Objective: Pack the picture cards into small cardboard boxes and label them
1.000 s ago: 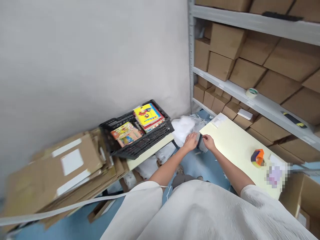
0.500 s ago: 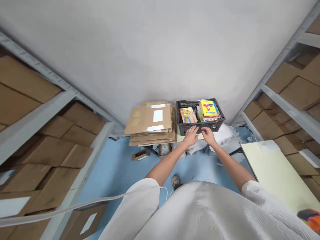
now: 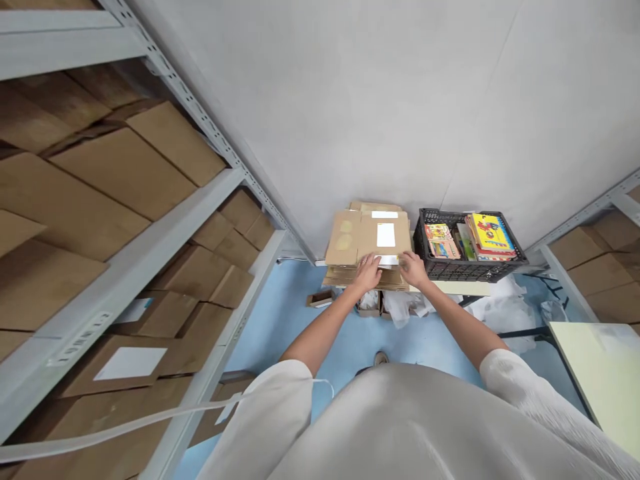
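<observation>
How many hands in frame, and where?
2: left hand at the near edge of the flattened cardboard stack, right hand by its near right corner. No others show.

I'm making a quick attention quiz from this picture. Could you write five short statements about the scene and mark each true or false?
1. The left hand is at the near edge of the cardboard stack. True.
2. Books are in the black crate. True.
3. The crate stands to the left of the cardboard stack. False: it stands to the right.
4. The right hand is inside the crate. False: it is at the near edge of the cardboard stack.
5. The shelf on the left of the picture holds boxes. True.
</observation>
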`<control>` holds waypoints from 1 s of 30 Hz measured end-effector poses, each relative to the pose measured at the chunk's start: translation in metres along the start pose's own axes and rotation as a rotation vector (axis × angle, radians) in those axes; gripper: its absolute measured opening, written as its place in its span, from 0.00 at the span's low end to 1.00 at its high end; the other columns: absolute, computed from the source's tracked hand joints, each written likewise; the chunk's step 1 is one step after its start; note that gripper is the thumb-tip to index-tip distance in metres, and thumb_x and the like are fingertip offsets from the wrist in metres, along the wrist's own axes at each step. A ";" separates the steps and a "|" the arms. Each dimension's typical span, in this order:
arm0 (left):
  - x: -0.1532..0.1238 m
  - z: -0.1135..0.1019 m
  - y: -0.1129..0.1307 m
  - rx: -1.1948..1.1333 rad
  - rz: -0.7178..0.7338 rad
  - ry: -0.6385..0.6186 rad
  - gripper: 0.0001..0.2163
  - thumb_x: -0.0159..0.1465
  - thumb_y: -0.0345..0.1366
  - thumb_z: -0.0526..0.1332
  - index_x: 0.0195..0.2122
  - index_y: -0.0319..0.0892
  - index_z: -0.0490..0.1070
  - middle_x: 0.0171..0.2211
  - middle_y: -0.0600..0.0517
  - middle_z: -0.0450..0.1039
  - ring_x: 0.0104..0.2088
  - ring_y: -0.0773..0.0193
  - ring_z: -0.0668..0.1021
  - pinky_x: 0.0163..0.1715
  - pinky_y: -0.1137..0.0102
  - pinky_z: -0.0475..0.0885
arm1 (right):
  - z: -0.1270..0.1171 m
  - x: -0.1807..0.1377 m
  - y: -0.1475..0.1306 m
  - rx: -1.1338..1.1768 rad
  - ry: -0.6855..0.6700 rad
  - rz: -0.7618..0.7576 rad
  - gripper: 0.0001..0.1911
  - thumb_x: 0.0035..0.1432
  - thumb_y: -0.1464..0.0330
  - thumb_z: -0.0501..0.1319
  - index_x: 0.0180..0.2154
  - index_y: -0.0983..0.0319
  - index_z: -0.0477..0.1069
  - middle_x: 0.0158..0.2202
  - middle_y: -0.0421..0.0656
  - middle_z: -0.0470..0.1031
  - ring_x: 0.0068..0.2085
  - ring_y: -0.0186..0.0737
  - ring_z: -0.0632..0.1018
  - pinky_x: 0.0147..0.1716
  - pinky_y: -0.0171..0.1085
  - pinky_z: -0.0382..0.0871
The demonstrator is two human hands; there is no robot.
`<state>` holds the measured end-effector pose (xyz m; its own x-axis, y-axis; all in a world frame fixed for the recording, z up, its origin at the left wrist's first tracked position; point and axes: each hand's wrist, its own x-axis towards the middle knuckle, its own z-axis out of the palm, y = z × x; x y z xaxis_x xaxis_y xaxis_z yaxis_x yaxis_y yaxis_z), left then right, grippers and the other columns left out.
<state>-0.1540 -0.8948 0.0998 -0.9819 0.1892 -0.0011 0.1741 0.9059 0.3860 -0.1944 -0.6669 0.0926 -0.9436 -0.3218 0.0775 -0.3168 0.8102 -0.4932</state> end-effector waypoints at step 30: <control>0.015 -0.047 -0.076 0.036 0.081 0.038 0.20 0.78 0.40 0.53 0.67 0.54 0.73 0.68 0.46 0.74 0.71 0.51 0.70 0.75 0.51 0.54 | -0.005 0.045 -0.046 -0.309 -0.166 -0.154 0.28 0.72 0.70 0.55 0.70 0.53 0.72 0.69 0.49 0.74 0.66 0.57 0.71 0.66 0.54 0.59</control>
<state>-0.1855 -0.9790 0.1140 -0.9666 0.2480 0.0643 0.2546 0.9015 0.3500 -0.2232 -0.7158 0.1233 -0.8621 -0.5061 -0.0237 -0.4919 0.8473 -0.2002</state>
